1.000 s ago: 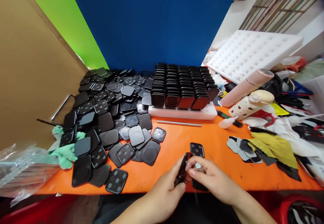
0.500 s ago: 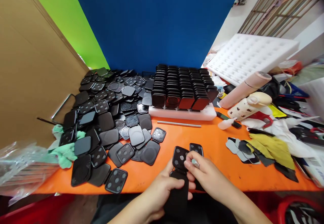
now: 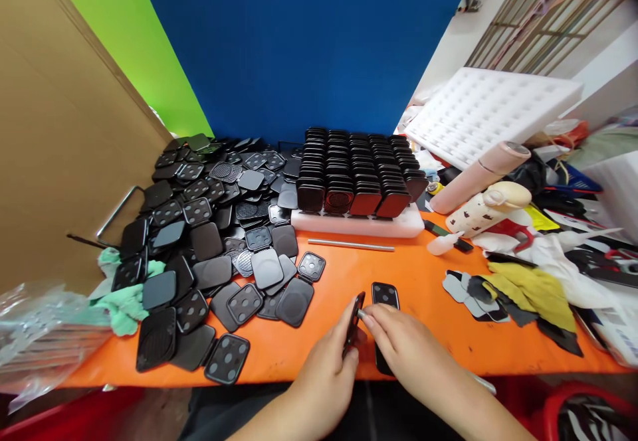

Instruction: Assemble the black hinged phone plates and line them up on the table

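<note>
My left hand (image 3: 321, 371) is closed around a black hinged square plate (image 3: 355, 321), which stands nearly edge-on to me just past the table's front edge. Fingers of my right hand (image 3: 406, 341) pinch a thin metal rod (image 3: 363, 315). One end of the rod is at the face of the plate; whether it touches cannot be made out. The other end shows beyond my right wrist. Partly under my right hand lies a second black plate (image 3: 385, 293) on the orange table. Its middle is hidden by the hand.
Loose black plates (image 3: 207, 242) are heaped on the left. Rows of upright black plates (image 3: 359, 175) stand in a white foam block (image 3: 349, 224) at the back. Before it lies a metal rod (image 3: 351, 245). Right are yellow cloth (image 3: 538, 295), a pink tumbler (image 3: 481, 175) and a small squeeze bottle (image 3: 443, 244).
The plate in my left hand has turned from showing its spotted face to nearly edge-on. In my right hand, the rod's tip now points at it.
</note>
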### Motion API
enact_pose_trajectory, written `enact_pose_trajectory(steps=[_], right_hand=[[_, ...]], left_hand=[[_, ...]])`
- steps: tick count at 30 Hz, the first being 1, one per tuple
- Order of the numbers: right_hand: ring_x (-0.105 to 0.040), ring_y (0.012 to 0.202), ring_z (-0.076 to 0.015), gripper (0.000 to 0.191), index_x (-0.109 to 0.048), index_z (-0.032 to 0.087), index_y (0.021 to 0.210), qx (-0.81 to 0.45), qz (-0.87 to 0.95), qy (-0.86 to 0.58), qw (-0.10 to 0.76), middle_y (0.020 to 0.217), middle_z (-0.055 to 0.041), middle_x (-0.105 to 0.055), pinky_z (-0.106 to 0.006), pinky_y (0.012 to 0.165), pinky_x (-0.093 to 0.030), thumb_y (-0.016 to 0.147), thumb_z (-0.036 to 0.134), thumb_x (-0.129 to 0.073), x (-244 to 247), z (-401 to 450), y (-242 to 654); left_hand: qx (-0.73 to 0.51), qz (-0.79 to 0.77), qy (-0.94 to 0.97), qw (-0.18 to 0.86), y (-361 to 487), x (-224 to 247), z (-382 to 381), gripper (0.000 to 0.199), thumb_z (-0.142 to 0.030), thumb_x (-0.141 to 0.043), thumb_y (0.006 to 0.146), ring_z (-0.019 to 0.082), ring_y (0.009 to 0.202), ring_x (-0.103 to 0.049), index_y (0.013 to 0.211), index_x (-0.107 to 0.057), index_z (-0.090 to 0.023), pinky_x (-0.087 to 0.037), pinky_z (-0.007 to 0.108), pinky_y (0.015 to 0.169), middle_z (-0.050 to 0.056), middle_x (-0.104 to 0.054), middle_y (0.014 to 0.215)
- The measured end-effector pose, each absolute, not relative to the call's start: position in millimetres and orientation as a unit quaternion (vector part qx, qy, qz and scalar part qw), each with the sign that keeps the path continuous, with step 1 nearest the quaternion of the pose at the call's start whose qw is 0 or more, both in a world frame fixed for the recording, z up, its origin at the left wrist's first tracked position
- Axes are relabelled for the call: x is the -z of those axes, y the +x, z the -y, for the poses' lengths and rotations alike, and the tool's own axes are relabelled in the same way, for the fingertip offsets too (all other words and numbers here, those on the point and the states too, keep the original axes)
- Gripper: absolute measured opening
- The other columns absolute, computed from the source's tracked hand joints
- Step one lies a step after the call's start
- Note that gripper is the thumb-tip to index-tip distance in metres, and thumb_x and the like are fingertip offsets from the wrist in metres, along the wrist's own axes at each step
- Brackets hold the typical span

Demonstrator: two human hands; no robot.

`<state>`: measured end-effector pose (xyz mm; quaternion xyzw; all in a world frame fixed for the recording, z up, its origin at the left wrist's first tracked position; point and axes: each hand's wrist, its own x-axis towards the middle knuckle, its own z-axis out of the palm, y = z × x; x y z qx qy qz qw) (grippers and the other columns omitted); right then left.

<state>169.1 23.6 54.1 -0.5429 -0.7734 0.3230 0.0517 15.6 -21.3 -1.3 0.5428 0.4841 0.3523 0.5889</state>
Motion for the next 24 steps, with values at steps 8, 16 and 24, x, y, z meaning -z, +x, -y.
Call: enact_pose_trajectory(steps=[8, 16, 24], right_hand=[[-0.059, 0.081, -0.0211, 0.024, -0.055, 0.021, 0.094, -0.291, 0.807, -0.514, 0.016, 0.09, -0.0063, -0.061, -0.03, 0.068, -0.039, 0.094, 0.033, -0.034, -69.0, -26.4, 164.9], [-0.052, 0.065, -0.0131, 0.031, -0.048, 0.02, 0.067, -0.354, 0.771, -0.518, 0.112, 0.069, 0.001, -0.055, -0.024, 0.058, -0.033, 0.092, 0.037, -0.04, -61.9, -31.2, 158.9], [-0.052, 0.072, -0.0145, 0.026, -0.051, 0.02, 0.075, -0.372, 0.778, -0.492, 0.121, 0.078, -0.0008, -0.057, -0.025, 0.064, -0.037, 0.094, 0.029, -0.037, -67.0, -28.7, 161.3]], left_hand=[[-0.323, -0.493, 0.668, 0.453, 11.6, -0.9, 22.0, 0.061, -0.009, -0.035, 0.088, 0.022, 0.125, -0.042, 0.144, -0.017, -0.025, -0.034, 0.04, 0.106, 0.008, -0.042, 0.14], [-0.324, -0.5, 0.637, 0.49, 14.4, -1.7, 18.2, 0.055, -0.01, -0.037, 0.088, 0.025, 0.127, -0.039, 0.141, -0.028, -0.018, -0.032, 0.043, 0.107, 0.013, -0.045, 0.136], [-0.363, -0.475, 0.495, 0.63, 19.5, -10.0, 8.0, 0.058, -0.016, -0.046, 0.085, 0.023, 0.133, -0.029, 0.141, -0.03, -0.022, -0.021, 0.039, 0.112, 0.005, -0.037, 0.144]])
